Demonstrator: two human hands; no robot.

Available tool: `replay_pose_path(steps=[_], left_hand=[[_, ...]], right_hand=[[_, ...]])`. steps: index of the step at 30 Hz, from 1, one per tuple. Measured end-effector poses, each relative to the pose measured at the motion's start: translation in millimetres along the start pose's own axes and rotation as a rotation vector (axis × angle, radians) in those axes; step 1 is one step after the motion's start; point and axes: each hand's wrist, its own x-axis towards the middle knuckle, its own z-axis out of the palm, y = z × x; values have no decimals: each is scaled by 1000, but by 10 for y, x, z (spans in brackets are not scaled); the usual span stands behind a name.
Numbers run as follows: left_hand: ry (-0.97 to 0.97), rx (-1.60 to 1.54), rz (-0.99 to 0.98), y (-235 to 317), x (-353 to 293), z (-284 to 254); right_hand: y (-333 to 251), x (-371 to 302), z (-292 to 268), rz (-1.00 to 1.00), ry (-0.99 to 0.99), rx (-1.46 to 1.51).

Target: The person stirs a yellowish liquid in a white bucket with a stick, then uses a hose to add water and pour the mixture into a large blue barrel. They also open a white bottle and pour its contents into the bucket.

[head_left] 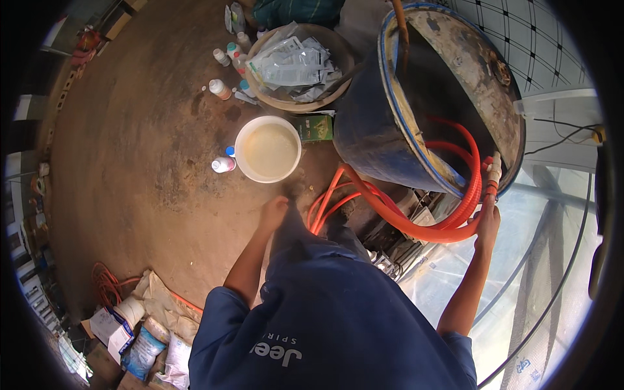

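Head: right hand [487, 223] curled around hose [432, 233]

A drum [361, 133] stands right of the bucket [266, 180], loops of hose [416, 229] crossing its near rim. Beyond the bucket, a basin [348, 60] holds plastic packets [292, 65], with bottles [220, 89] to its left.

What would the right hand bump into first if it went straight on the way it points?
Probably the blue barrel, at its near rim, just beyond the right hand; depth is unclear, so it might pass above that rim.
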Motion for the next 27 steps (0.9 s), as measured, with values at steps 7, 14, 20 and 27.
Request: replay_pose_path(steps=[7, 14, 20, 27], left_hand=[[80, -13, -116, -845, -648, -45], [-7, 114, -226, -1616, -1045, -101], [41, 22, -234, -2318, -490, -551], [121, -342, -452, -2268, 27, -1386]], right_hand=[[115, 201, -83, -143, 35, -283], [-128, -107, -104, -304, 262, -518], [-649, -1139, 513, -589, 557, -353], [-607, -1968, 2137, -602, -108, -158]])
